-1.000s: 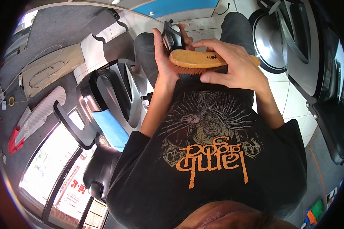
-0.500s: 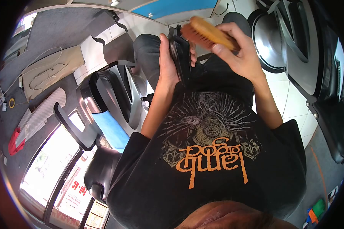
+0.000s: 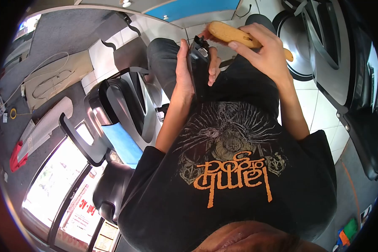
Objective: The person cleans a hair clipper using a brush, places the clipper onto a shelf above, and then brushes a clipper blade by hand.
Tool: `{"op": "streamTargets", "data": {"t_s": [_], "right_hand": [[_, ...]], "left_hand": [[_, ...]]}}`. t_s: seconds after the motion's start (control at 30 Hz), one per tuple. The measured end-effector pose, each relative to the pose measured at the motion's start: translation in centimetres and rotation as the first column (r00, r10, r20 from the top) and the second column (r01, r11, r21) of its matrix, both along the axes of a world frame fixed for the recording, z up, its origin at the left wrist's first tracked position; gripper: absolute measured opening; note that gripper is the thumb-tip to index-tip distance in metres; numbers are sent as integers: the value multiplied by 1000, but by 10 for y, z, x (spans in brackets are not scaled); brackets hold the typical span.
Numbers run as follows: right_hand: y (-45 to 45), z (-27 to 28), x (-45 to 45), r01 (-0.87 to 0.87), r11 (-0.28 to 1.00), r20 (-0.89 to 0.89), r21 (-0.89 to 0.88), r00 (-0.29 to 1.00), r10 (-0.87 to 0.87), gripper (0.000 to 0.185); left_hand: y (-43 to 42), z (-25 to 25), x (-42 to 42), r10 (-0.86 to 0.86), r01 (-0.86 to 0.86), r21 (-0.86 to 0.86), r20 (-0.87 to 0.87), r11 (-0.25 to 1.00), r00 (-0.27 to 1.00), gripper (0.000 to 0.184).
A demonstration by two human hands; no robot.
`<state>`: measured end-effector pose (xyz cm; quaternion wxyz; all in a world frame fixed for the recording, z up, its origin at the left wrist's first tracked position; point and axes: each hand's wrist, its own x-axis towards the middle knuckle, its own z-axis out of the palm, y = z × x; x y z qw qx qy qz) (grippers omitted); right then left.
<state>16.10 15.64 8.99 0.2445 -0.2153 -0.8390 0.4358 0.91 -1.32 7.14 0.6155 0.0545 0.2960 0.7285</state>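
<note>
My left hand (image 3: 184,73) is wrapped round a black flat-sided object (image 3: 200,69), thumb on the left side and fingertips on the right. A small silvery part shows near its far end; its exact kind I cannot make out. My right hand (image 3: 264,52) grips a wooden-handled brush (image 3: 227,32) with reddish bristles. The bristles point left, close to the far end of the black object; whether they touch it I cannot tell. Both hands are above my lap, between my knees.
Black-and-silver barber-type chairs stand at the left (image 3: 113,101) and right (image 3: 332,46). A blue cloth (image 3: 122,143) hangs over the left one. Ahead is a cabinet with a blue panel (image 3: 193,10). White tiles (image 3: 304,105) cover part of the floor.
The brush has swung to a flatter angle, its wooden back now facing me. The black object has turned in my left hand, bringing the silvery part into view.
</note>
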Motion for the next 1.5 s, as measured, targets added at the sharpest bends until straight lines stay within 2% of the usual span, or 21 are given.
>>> {"op": "streamTargets", "data": {"t_s": [0.07, 0.1, 0.2, 0.23, 0.33, 0.43, 0.53, 0.67, 0.7, 0.8, 0.83, 0.9, 0.93, 1.0, 1.07, 1.1, 1.2, 1.23, 1.33, 1.4, 1.5], "right_hand": [[1, -1, 1, 9, 998, -49, -63, 999, -12, 38], [-1, 2, 4, -37, 976, -74, -214, 997, 22, 39], [0, 0, 2, -78, 997, -5, -17, 997, 78, 39], [0, -1, 1, -24, 1000, 92, -1, 995, 23, 41], [2, -4, 4, 6, 996, 33, -91, 999, -3, 43], [-3, 3, 5, -47, 986, -94, -162, 995, 32, 43], [1, -5, 0, 38, 997, 136, 69, 990, -47, 44], [3, -15, -1, 275, 961, 118, -31, 956, -270, 44], [4, -15, -1, 255, 953, 91, -166, 966, -243, 44], [2, 5, 11, -6, 964, -16, -265, 1000, 2, 42], [3, 2, 11, -111, 981, -129, -157, 987, 91, 40], [3, 4, 8, -90, 995, -69, -32, 994, 88, 39], [2, 5, 6, -84, 996, -41, 32, 995, 86, 38], [4, 9, 6, 29, 998, -9, -54, 1000, -30, 35], [12, 12, 11, 78, 992, -7, -102, 997, -79, 35], [16, 14, 16, 46, 983, -53, -179, 997, -57, 34], [21, 30, 26, -87, 987, -60, -133, 995, 79, 36], [20, 35, 26, -117, 987, -13, -108, 993, 116, 37], [11, 34, 19, -106, 994, 61, 2, 993, 105, 38], [4, 32, 14, -22, 999, 79, -29, 997, 24, 39], [0, 29, 11, 64, 990, 50, -128, 997, -58, 39]], "left_hand": [[-1, 4, -1, 4, -5, -22, -36, 1000, 999, 84], [-2, 6, 0, 0, -2, -35, -48, 999, 999, 84], [-2, 4, -4, -54, 53, 40, 29, 998, 998, 86], [-3, 0, -1, -15, 5, 86, 108, 996, 994, 87], [-2, 1, 0, -11, 11, 1, 34, 1000, 999, 85], [-5, 4, -2, -32, 32, -39, -19, 999, 999, 84], [-2, -5, -2, -30, -3, 151, 219, 989, 975, 80], [1, 0, -3, -33, 31, 56, 29, 998, 999, 92], [0, 0, -4, -43, 45, 50, -34, 998, 998, 97], [-3, -9, -7, -51, 58, 41, -157, 997, 986, 97], [-1, -9, -7, -63, 66, 6, -212, 998, 975, 96], [-2, -6, -5, -86, 66, -72, -319, 995, 944, 95], [-2, -7, -5, -76, 60, -57, -334, 997, 940, 94], [-1, -11, -6, -51, 43, -28, -365, 999, 930, 92], [-2, -6, -7, -35, 22, -32, -492, 999, 870, 91], [-1, -2, -7, -30, 13, -34, -550, 999, 835, 90], [-3, 6, -7, -43, 5, -58, -670, 998, 741, 101], [-4, 2, -8, -42, 1, -56, -744, 998, 667, 102], [-4, -12, -9, -15, -3, -19, -886, 1000, 463, 104], [2, -10, -5, 37, 8, 43, -917, 999, 397, 104], [4, 0, -5, 35, -39, 21, -917, 999, 397, 111]]}}
